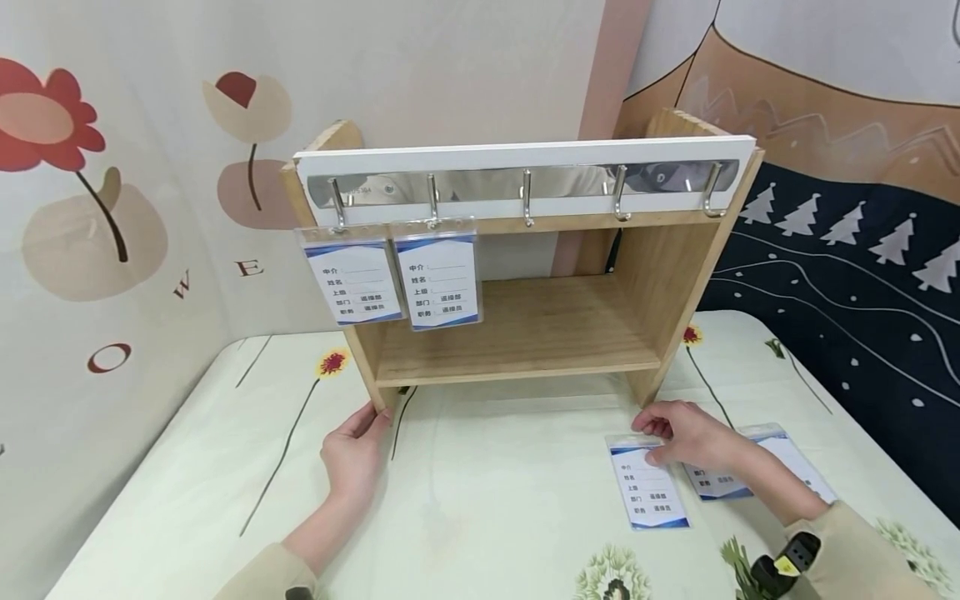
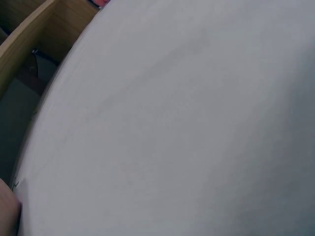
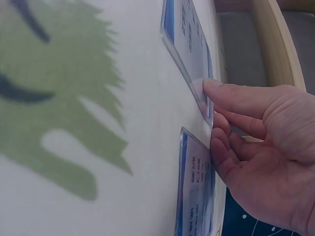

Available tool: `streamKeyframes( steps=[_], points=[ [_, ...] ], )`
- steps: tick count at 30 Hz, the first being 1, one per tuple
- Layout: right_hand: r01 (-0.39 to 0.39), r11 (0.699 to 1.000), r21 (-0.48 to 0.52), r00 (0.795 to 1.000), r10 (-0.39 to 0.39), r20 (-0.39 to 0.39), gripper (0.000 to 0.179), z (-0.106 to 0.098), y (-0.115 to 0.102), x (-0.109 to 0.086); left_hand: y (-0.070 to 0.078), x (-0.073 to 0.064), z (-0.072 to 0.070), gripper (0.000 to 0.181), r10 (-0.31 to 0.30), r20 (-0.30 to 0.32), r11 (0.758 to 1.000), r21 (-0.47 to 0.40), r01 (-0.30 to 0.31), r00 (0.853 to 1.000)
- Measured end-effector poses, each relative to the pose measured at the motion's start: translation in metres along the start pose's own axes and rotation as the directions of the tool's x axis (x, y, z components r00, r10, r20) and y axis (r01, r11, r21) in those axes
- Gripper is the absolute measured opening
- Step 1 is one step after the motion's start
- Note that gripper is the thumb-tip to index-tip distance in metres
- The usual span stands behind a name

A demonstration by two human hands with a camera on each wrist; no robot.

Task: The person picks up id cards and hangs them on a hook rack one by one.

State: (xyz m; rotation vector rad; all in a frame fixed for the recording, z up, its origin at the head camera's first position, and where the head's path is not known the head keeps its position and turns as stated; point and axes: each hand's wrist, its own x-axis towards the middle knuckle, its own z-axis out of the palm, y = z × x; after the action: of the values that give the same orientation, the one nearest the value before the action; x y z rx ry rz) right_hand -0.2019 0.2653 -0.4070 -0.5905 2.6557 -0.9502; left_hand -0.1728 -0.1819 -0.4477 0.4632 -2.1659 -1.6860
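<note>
A wooden desk shelf (image 1: 517,333) stands on the table, with a white hook rail (image 1: 517,156) along its top front. Two ID badges in clear sleeves, a left one (image 1: 356,283) and a right one (image 1: 438,282), hang from the two leftmost hooks. My left hand (image 1: 352,458) holds the foot of the shelf's left side between thumb and fingers; the left wrist view barely catches it. Near the right foot, my right hand (image 1: 693,433) pinches the top corner of an ID badge (image 1: 651,492) on the table. Another badge (image 3: 194,189) lies partly beneath that hand.
Three hooks, among them the middle hook (image 1: 527,198), carry nothing. A pale flowered cloth (image 1: 487,500) covers the table. Behind it hang a patterned curtain (image 1: 465,75) and, at the right, a dark cloth with trees (image 1: 847,275).
</note>
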Motion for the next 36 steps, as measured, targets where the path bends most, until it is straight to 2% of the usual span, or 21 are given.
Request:
streamKeyframes(
  steps=[11, 19, 28, 36],
  points=[
    [-0.01, 0.999, 0.03, 1.0, 0.01, 0.015, 0.034, -0.0024, 0.0032, 0.0006, 0.0026, 0.0007, 0.0021, 0.036, -0.002, 0.003, 1.0, -0.002, 0.002, 1.0],
    [0.05, 0.998, 0.045, 0.999, -0.05, -0.006, 0.034, -0.001, 0.0057, -0.0032, 0.0022, -0.0002, 0.0026, 0.036, -0.006, -0.001, 1.0, -0.004, 0.006, 1.0],
    [0.083, 0.993, 0.08, 0.996, -0.085, 0.018, 0.033, 0.0024, 0.0093, -0.001, 0.0009, -0.0004, 0.0008, 0.035, -0.001, -0.005, 1.0, 0.002, 0.001, 1.0],
    [0.104, 0.995, 0.006, 0.994, -0.104, 0.016, 0.032, 0.0036, 0.0057, 0.0018, -0.0001, 0.0005, 0.0008, 0.035, 0.005, -0.009, 1.0, 0.002, -0.005, 1.0]
  ],
)
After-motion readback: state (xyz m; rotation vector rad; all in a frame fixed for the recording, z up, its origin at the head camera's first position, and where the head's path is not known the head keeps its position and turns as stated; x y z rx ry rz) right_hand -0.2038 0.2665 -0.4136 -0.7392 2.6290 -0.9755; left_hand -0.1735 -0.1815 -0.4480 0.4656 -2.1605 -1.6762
